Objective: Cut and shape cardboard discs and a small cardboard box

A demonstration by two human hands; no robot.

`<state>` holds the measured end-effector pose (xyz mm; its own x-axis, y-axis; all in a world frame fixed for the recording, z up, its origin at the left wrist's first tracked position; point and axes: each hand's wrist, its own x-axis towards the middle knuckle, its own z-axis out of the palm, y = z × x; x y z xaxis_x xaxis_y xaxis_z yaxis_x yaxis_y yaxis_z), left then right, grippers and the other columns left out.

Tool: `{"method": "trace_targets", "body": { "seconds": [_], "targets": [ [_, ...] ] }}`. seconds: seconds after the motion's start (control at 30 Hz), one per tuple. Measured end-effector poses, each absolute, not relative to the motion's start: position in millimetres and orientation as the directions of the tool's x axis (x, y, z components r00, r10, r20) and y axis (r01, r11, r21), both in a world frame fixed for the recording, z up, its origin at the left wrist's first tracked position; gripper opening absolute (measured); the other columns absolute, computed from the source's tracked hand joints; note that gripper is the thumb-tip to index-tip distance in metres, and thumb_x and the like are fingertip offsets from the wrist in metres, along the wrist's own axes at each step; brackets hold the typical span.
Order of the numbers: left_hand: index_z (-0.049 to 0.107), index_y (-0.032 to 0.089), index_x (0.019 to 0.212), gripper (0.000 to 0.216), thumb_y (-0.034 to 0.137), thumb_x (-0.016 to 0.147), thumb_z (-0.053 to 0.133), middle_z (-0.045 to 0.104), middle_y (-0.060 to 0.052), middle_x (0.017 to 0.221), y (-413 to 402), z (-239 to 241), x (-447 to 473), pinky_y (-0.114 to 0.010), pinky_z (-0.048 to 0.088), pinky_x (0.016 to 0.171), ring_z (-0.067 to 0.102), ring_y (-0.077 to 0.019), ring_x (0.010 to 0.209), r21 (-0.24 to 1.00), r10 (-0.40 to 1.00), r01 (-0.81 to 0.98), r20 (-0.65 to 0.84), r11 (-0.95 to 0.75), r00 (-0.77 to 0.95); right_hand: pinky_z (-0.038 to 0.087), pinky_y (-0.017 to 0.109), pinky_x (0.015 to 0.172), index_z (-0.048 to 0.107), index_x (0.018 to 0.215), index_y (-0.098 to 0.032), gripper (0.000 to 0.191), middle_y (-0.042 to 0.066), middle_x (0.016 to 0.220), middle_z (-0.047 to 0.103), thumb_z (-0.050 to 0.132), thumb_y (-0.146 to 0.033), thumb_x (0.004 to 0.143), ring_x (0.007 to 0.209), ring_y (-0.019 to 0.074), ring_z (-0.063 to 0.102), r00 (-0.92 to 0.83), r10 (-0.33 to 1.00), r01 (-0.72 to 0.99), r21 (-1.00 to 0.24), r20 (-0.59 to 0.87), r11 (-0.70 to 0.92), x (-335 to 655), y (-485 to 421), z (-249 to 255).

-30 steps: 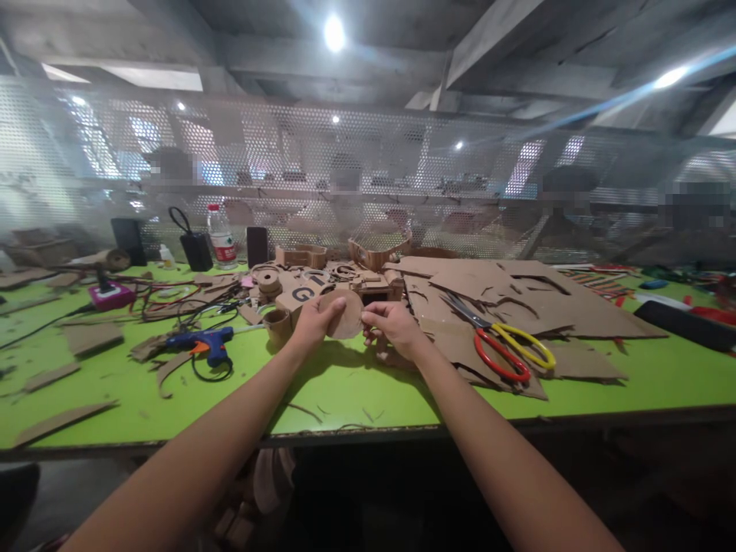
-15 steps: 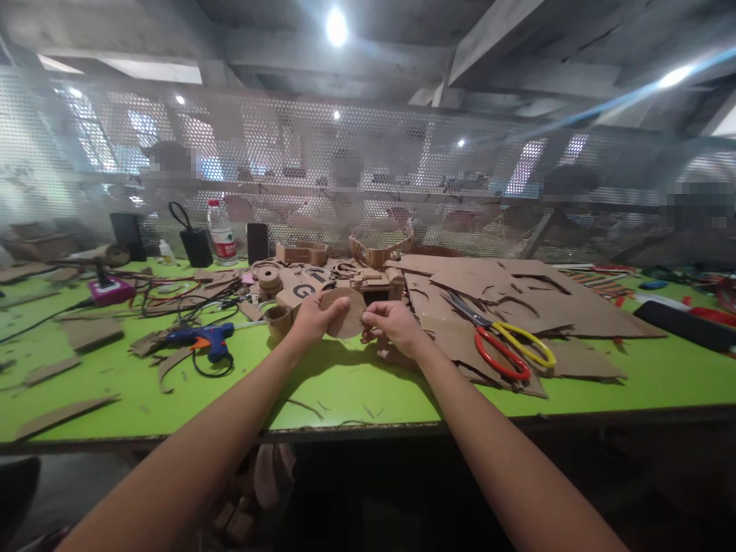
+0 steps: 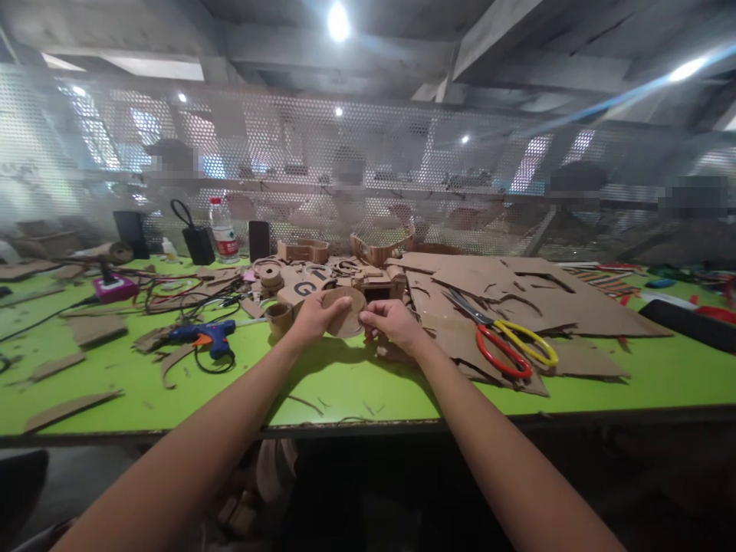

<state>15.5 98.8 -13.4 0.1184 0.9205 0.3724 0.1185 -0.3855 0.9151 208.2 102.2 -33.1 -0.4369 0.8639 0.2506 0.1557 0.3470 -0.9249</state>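
Observation:
Above the green table a round cardboard disc [image 3: 347, 316] is held, its face tilted toward me. My left hand [image 3: 317, 316] is closed on the disc's left side, the thumb lying across its face. At the disc's right edge, my right hand [image 3: 392, 320] pinches with thumb and index finger, seemingly on the rim; whether a small scrap is between the fingertips is hidden. Just left of my left hand stands a short cardboard tube [image 3: 279, 319]. Behind both hands lie cut cardboard pieces, one with a printed letter [image 3: 304, 288], and a cardboard box-like part [image 3: 382, 290].
Scissors [image 3: 500, 337] with red and yellow handles rest on cardboard sheets [image 3: 598, 307] at right. A blue glue gun [image 3: 212, 337] lies left among cables and scraps. A water bottle [image 3: 223, 234] stands before the perforated screen [image 3: 322, 153], with people behind it. The table's front edge [image 3: 356, 429] runs below.
The disc has turned slightly, showing more of its face. My right hand's fingers have shifted a little at its edge. My left hand keeps its grip.

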Motion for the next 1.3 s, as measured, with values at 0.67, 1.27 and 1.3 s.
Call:
{"method": "trace_targets", "body": {
  "seconds": [0.67, 1.27, 1.3],
  "targets": [
    [0.055, 0.021, 0.067, 0.042, 0.06, 0.081, 0.061, 0.053, 0.002, 0.062, 92, -14, 24, -0.027, 0.036, 0.059, 0.047, -0.0151, 0.061, 0.756, 0.809, 0.313, 0.468, -0.575, 0.356, 0.047, 0.023, 0.055, 0.059, 0.076, -0.015, 0.029, -0.006, 0.065, 0.057, 0.064, -0.037, 0.095, 0.054, 0.0083, 0.053, -0.381, 0.776, 0.227, -0.762, 0.504, 0.606, 201, 95, -30],
    [0.055, 0.016, 0.077, 0.039, 0.052, 0.094, 0.058, 0.054, 0.006, 0.06, 90, -16, 32, -0.023, 0.046, 0.048, 0.052, -0.008, 0.047, 0.894, 0.823, 0.039, 0.393, -0.447, 0.41, 0.055, 0.031, 0.068, 0.064, 0.093, -0.014, 0.023, 0.0, 0.085, 0.065, 0.062, -0.037, 0.097, 0.071, 0.0129, 0.063, -0.406, 0.786, -0.11, -0.879, 0.465, 0.464, 202, 104, -39],
    [0.056, 0.016, 0.079, 0.039, 0.051, 0.095, 0.056, 0.054, 0.006, 0.061, 92, -16, 32, -0.022, 0.046, 0.048, 0.051, -0.0078, 0.047, 0.897, 0.827, 0.028, 0.393, -0.44, 0.403, 0.056, 0.032, 0.07, 0.065, 0.096, -0.015, 0.023, 0.001, 0.088, 0.066, 0.061, -0.038, 0.097, 0.074, 0.0138, 0.064, -0.397, 0.792, -0.121, -0.882, 0.464, 0.456, 202, 103, -39]
  ]
}}
